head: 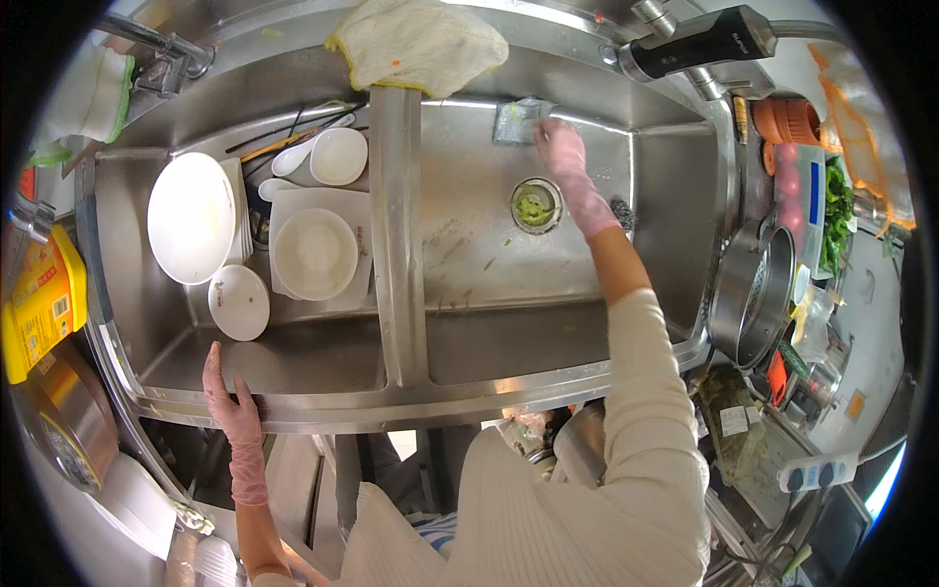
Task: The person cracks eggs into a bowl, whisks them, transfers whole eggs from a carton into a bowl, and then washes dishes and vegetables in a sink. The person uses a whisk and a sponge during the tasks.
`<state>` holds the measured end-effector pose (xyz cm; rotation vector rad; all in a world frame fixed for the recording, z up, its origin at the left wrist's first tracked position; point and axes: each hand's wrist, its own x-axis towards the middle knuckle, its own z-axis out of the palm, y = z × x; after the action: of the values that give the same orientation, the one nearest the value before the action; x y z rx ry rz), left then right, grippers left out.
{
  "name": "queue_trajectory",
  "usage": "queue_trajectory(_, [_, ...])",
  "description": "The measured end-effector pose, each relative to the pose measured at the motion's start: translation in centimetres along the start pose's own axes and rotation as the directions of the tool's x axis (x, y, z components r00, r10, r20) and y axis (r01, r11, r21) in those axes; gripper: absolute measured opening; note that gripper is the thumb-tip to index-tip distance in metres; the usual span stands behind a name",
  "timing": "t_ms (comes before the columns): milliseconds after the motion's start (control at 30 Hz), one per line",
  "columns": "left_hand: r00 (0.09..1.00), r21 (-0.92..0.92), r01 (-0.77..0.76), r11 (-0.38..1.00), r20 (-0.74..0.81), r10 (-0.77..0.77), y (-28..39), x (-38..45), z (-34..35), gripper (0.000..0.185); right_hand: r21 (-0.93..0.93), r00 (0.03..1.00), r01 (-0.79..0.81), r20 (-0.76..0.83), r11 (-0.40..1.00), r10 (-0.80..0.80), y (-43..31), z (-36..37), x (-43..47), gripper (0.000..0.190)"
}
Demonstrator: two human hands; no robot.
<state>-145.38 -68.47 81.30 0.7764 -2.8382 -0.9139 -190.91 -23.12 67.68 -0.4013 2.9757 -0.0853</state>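
Observation:
In the right basin of a steel double sink, my pink-gloved right hand (561, 150) is at the edge of a grey scouring cloth (516, 122); whether its fingers grip the cloth cannot be told. Below that hand, the drain strainer (536, 206) holds green vegetable scraps. My left hand (233, 403), also in a pink glove, rests at the front rim of the left basin with its fingers apart, holding nothing. Beyond its fingertips lie a small white plate (239, 303), a large white oval dish (191, 218) and a round white bowl (316, 254) on a square plate.
A stained cloth (422, 44) drapes over the back of the sink divider (400, 242). Chopsticks, spoons and a small bowl (338, 156) lie in the left basin. A black Supor faucet body (697, 44) overhangs the back right; steel pans (752, 293) stand right of the sink.

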Motion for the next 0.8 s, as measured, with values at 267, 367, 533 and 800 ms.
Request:
queue_trajectory(267, [1.000,-0.036,-0.020,0.999,-0.019,0.019,-0.1,-0.1,-0.1,0.055,0.128,0.946,-0.314,-0.042,0.941,0.321,-4.0,5.2,4.5,0.021])
queue_trajectory(367, [1.000,-0.033,-0.017,0.999,-0.010,0.016,0.0,-0.1,-0.2,0.053,0.400,0.962,-0.255,0.014,0.880,0.272,-1.7,4.4,3.4,0.023])
queue_trajectory(533, [0.999,-0.031,-0.040,0.999,-0.008,0.040,0.0,0.1,-0.3,0.053,0.722,0.984,-0.146,0.033,0.676,0.177,2.1,2.7,0.3,0.018])
queue_trajectory(800, [0.999,-0.070,-0.035,0.997,-0.011,0.035,0.0,0.1,-0.3,0.053,-0.342,0.924,0.182,0.380,0.922,-0.042,0.8,0.7,-10.2,0.023])
